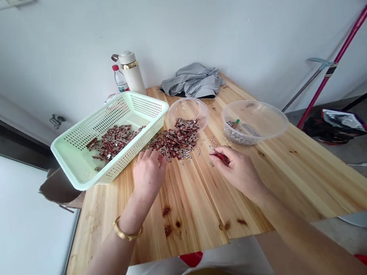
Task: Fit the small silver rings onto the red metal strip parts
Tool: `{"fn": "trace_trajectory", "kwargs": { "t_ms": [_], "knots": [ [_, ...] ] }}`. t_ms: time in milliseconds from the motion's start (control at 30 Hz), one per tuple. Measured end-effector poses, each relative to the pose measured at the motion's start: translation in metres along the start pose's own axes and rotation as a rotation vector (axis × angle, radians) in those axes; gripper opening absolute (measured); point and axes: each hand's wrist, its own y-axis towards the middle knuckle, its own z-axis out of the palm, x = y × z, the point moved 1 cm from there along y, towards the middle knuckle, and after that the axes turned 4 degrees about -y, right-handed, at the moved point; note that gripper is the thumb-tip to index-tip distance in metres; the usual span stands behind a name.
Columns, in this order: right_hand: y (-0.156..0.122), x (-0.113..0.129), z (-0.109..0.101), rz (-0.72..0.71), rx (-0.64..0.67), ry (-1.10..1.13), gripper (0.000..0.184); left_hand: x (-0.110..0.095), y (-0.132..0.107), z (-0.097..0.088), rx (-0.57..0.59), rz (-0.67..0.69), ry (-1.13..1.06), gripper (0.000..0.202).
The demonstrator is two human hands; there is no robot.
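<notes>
My R grip (235,165) is closed round a red-handled tool (222,156), thin metal tip poking out fwd & a bit L. R forearm slants in from lower R. My L grip (148,169) is curled, knuckles up, at the pile's near L side; can't tell if it's got a pc. Strip pile (175,142) sits just beyond & btwn both grips: flat, red-brown, w/ silvery spots, heaped all ways. Loose metal pcs (185,155) lie along its near side, some nr the tool tip. Green basket (120,163) w/ more strips (115,141) is just L of my L grip; clear bowl (275,123) beyond my R grip, to the R. Open surface (190,198) btwn my wrists, down to its near edge.
</notes>
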Motion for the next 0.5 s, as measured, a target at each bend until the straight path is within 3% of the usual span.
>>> {"fn": "trace_trajectory", "kwargs": {
  "t_ms": [100,200,300,367,433,500],
  "knots": [
    [0.002,-0.002,-0.009,0.000,-0.006,-0.009,0.013,-0.011,0.007,0.029,0.066,-0.085,0.087,0.023],
    [0.002,-0.006,-0.021,0.002,-0.006,-0.039,0.013,-0.012,0.017,0.038,0.088,-0.086,0.133,0.022],
    [0.001,-0.013,-0.028,0.012,0.005,-0.081,0.015,-0.011,0.020,0.035,0.084,-0.062,0.165,0.012],
    [0.000,-0.019,-0.029,-0.007,0.054,-0.121,0.015,-0.009,0.016,0.030,0.069,-0.032,0.151,0.016],
    [-0.002,-0.024,-0.026,-0.051,0.145,-0.146,0.014,-0.007,0.008,0.023,0.072,-0.031,0.059,0.020],
    [-0.005,-0.028,-0.022,-0.082,0.221,-0.150,0.014,-0.005,-0.001,0.016,0.115,-0.112,-0.142,0.021]
  ]
}}
